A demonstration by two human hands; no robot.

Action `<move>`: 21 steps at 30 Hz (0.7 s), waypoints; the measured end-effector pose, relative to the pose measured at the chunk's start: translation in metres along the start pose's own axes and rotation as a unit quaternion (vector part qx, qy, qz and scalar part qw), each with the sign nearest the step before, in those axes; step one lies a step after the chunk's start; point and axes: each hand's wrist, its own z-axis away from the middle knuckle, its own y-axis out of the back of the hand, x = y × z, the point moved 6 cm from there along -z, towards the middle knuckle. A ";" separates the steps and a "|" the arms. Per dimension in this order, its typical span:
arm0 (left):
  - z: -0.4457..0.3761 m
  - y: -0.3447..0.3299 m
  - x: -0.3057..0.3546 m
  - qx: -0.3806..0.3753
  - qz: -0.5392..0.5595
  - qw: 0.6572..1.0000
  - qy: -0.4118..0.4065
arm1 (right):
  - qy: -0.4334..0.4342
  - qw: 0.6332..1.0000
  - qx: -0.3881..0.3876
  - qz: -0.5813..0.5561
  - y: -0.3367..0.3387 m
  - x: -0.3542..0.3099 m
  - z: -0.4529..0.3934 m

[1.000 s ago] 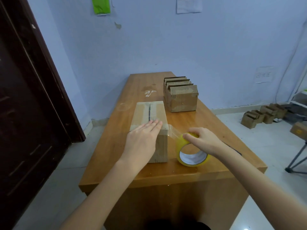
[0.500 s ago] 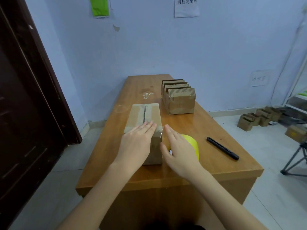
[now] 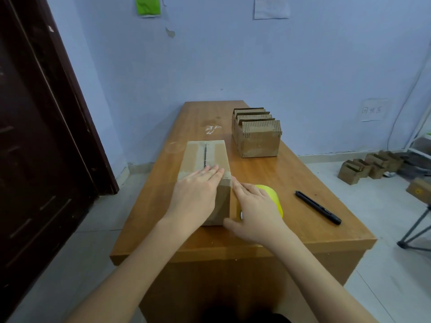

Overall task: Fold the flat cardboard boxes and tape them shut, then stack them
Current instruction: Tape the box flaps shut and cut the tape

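A folded cardboard box (image 3: 205, 152) lies lengthwise on the wooden table (image 3: 268, 173), with clear tape along its top seam. My left hand (image 3: 196, 194) lies flat on the near end of the box top, fingers together. My right hand (image 3: 254, 213) is flat against the box's right side, its fingers pointing away along the top edge and its thumb near the bottom corner. A yellow tape roll (image 3: 271, 194) stands on the table just behind my right hand, partly hidden by it. Farther back on the right stands a bundle of flat cardboard boxes (image 3: 256, 136) on edge.
A black pen (image 3: 317, 207) lies on the table right of the tape roll. A dark door (image 3: 35, 136) fills the left. Small cardboard boxes (image 3: 368, 164) sit on the floor at the right wall, and a tripod leg (image 3: 417, 229) stands near the table's right corner.
My right hand has left its grip on the tape roll and moved left, flat against the box's side. The pen is now uncovered. My left hand has stayed on the box top.
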 end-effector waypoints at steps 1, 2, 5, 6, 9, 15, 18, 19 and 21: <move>-0.001 0.001 0.000 -0.006 -0.010 1.000 0.001 | -0.003 1.000 -0.002 0.005 -0.001 -0.002 0.000; -0.002 0.001 0.000 -0.007 -0.019 1.000 0.005 | -0.007 1.000 -0.002 0.013 -0.003 -0.004 0.000; -0.002 0.007 0.000 -0.004 -0.014 1.000 0.023 | -0.013 1.000 -0.013 0.018 -0.005 -0.005 -0.001; -0.002 0.008 0.001 -0.003 -0.018 1.000 0.017 | -0.012 1.000 -0.022 0.015 -0.004 -0.003 -0.002; -0.008 0.005 0.001 -0.024 -0.042 0.999 -0.020 | -0.009 0.999 -0.038 0.008 0.000 0.001 -0.002; -0.020 0.008 0.015 -0.102 -0.110 0.988 -0.019 | -0.029 0.996 0.010 -0.081 0.008 0.003 -0.003; -0.022 0.010 0.020 -0.125 -0.132 0.983 -0.027 | -0.034 0.977 0.080 -0.194 0.015 0.013 0.000; -0.022 0.008 0.022 -0.132 -0.140 0.981 -0.033 | -0.035 0.969 0.113 -0.216 0.020 0.019 0.002; -0.019 0.003 0.026 -0.144 -0.156 0.976 -0.050 | -0.041 0.955 0.192 -0.221 0.033 0.037 0.007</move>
